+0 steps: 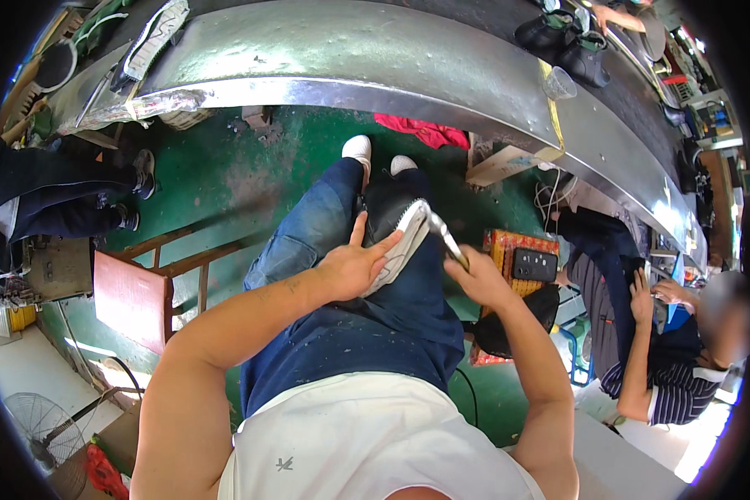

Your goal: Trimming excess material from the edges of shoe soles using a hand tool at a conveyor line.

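Shoe (389, 227) on your lap, black upper with a white sole, lying on its side so the sole edge faces your right. Your left hand (352, 268) presses on it from the near left side, palm down, fingers spread and curled over the sole rim; that steadies it against your thigh, it seems, while the other hand works. Your right hand (477, 279) is closed round the handle of a metal tool (442, 232), its bright shaft slanting up and left so the tip meets the sole edge near the toe. What the tip does there is too small to tell.

You sit with legs stretched toward the far side, white shoes (373, 153) on a green floor (208, 179). A long curved metal bench (350, 62) runs across the far side; black shoes (562, 42) stand on its far right end beside a clear cup (561, 82). Red cloth (421, 131) lies on the floor under the bench edge.

To your right, just beside your knee, an orange crate (521, 250) carries a black phone (534, 265), within reach of the tool hand. Farther right a person in a striped shirt (675, 392) sits bent over, hands busy at their own work; those hands are not yours. On the left a red-topped wooden stool (133, 296) stands near your left elbow, and beyond it another person's dark trouser legs (58, 200) stretch out. A fan (46, 433) lies at the near left.
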